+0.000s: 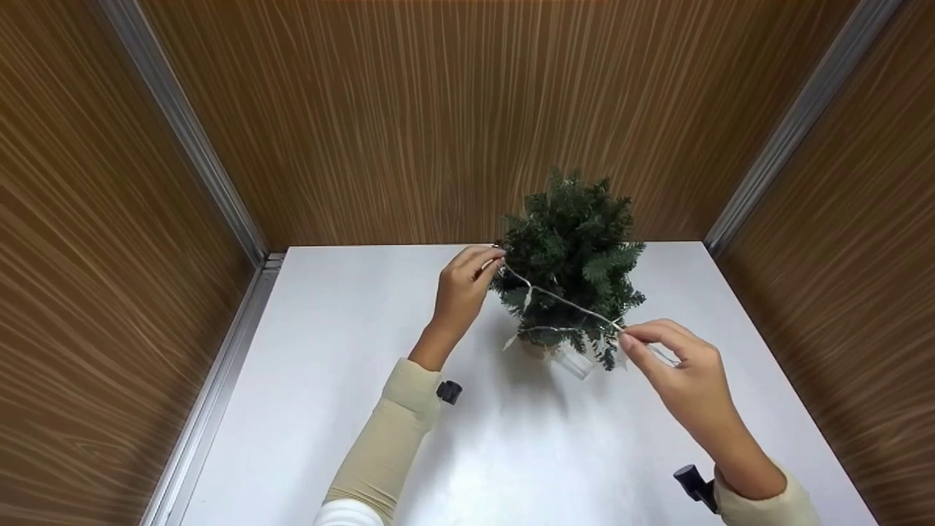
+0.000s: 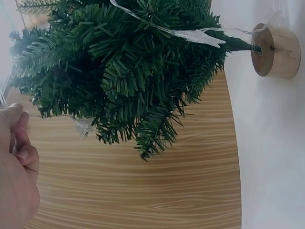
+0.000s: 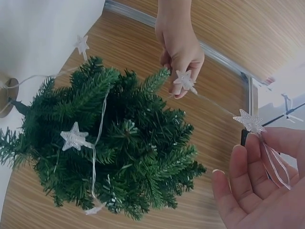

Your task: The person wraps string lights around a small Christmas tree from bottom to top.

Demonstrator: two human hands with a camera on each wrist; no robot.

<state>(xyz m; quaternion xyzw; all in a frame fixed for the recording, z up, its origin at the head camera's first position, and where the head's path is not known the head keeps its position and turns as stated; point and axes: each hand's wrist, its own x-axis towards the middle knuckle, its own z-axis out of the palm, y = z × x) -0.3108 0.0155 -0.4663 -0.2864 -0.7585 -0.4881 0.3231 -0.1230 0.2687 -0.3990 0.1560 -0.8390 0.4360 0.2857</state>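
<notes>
A small green artificial Christmas tree (image 1: 573, 241) stands on a round wooden base (image 2: 286, 52). String lights with clear plastic stars (image 3: 74, 137) loop around its branches. My left hand (image 1: 462, 283) is at the tree's left side, pinching the light string between thumb and fingers. In front and to the right, my right hand (image 1: 690, 376) pinches the same string just by a star (image 3: 249, 121); a loop of wire (image 3: 276, 164) trails across its palm. Between the hands the string (image 1: 570, 302) runs across the front of the tree, with another star (image 3: 184, 81) near my left hand.
The tree stands on a white table (image 1: 350, 329), toward its back edge. Wood-grain panels (image 1: 409, 124) rise behind and on both sides, joined by metal rails (image 1: 197, 131). A translucent rectangular piece (image 1: 573, 362) lies at the foot of the tree.
</notes>
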